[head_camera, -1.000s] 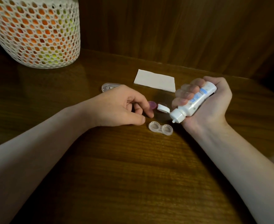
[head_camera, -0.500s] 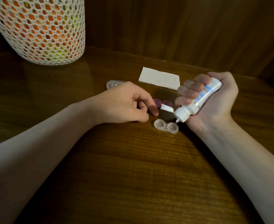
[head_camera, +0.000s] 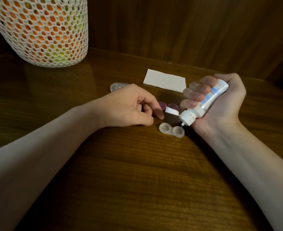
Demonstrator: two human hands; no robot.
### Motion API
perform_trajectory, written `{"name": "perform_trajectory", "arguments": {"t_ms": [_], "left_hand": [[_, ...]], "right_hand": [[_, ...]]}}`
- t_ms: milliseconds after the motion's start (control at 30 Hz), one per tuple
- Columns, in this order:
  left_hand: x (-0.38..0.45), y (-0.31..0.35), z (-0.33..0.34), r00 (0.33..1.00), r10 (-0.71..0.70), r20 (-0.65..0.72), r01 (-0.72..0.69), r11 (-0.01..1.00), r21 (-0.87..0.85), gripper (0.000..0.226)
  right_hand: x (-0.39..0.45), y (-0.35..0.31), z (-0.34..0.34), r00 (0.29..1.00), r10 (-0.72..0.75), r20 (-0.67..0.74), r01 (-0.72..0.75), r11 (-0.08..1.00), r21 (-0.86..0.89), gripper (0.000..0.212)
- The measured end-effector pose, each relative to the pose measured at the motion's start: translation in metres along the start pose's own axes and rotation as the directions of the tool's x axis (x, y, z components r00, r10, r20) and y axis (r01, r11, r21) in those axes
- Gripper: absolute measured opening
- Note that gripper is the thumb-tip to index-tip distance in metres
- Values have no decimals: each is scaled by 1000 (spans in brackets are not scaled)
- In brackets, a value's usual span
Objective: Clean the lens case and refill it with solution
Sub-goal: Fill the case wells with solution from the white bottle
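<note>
Just right of the frame's centre, a clear plastic two-well lens case (head_camera: 171,130) lies uncapped on the dark brown wooden table (head_camera: 137,172). The right hand (head_camera: 220,104), at centre right, has its fingers (head_camera: 197,90) wrapped round a white plastic solution bottle with blue lettering (head_camera: 207,101). The bottle is tilted nozzle-down toward the lower left, its white flip cap (head_camera: 171,111) hinged open, and the nozzle tip sits just above the case's right well. Whether liquid is leaving the nozzle cannot be told.

The left hand (head_camera: 129,107) rests on the table just left of the case, fingers loosely curled and holding nothing, one fingertip touching the table near the flip cap. Two round purple case caps (head_camera: 172,106) lie just beyond the flip cap, between the hands. Further up, a white rectangular folded tissue (head_camera: 164,80) lies flat; to its left a small clear plastic container (head_camera: 116,86) peeks out behind the left hand. A white mesh basket holding orange and yellow-green items (head_camera: 40,30) fills the upper left.
</note>
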State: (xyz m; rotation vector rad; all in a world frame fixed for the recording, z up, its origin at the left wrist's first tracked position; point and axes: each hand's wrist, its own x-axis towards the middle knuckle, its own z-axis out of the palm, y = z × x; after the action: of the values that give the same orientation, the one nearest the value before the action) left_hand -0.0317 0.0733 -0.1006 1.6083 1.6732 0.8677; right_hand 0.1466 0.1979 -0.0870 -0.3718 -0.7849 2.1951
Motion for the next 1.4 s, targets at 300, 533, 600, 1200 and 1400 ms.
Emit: {"name": "perform_trajectory", "arguments": {"t_ms": [300,533,600,1200,1400], "left_hand": [[0,1,0,1000,-10,3,10,1000,0,30],[0,1,0,1000,-11,4,11,1000,1,30],[0,1,0,1000,-9,1,9,1000,3,30],[1,-2,0,1000,-8,-1,8,1000,3,32],[1,-2,0,1000,6,-15,-5,1000,7,32]], "right_hand": [[0,-1,0,1000,16,-6,-16,1000,14,38],[1,-1,0,1000,22,-9,-21,999,28,38],[0,-1,1,1000,16,-3,-16,1000,24,29],[3,-1,-5,1000,11,6,-11,1000,11,38],[1,1,-6,999,47,0,-47,998,38,38]]}}
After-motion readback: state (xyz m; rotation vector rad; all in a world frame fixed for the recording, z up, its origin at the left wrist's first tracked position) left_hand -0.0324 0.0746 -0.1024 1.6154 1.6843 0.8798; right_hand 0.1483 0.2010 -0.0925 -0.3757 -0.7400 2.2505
